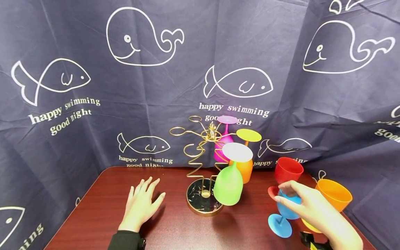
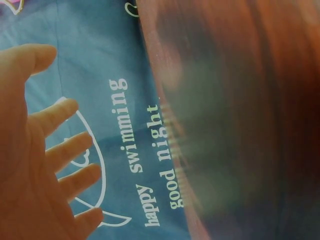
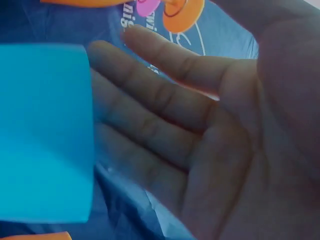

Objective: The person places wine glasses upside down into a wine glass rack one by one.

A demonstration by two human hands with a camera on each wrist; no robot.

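My right hand (image 1: 307,205) is over the blue goblet (image 1: 281,227), its fingers extended and slightly bent at the rim. In the right wrist view the fingers run up beside the rim of the blue cup (image 3: 45,135), and the palm stays away from it. The blue goblet stands upright at the table's right side. My left hand (image 1: 140,203) is spread, palm down, over the table left of the gold wire rack (image 1: 195,163). In the left wrist view that hand (image 2: 40,150) holds nothing.
Upside down on the rack hang a green goblet (image 1: 228,185), an orange goblet (image 1: 245,170) and a magenta goblet (image 1: 220,152). A red goblet (image 1: 287,170) and another orange goblet (image 1: 334,194) stand by my right hand. A printed dark curtain (image 1: 175,100) surrounds the wooden table (image 1: 175,225).
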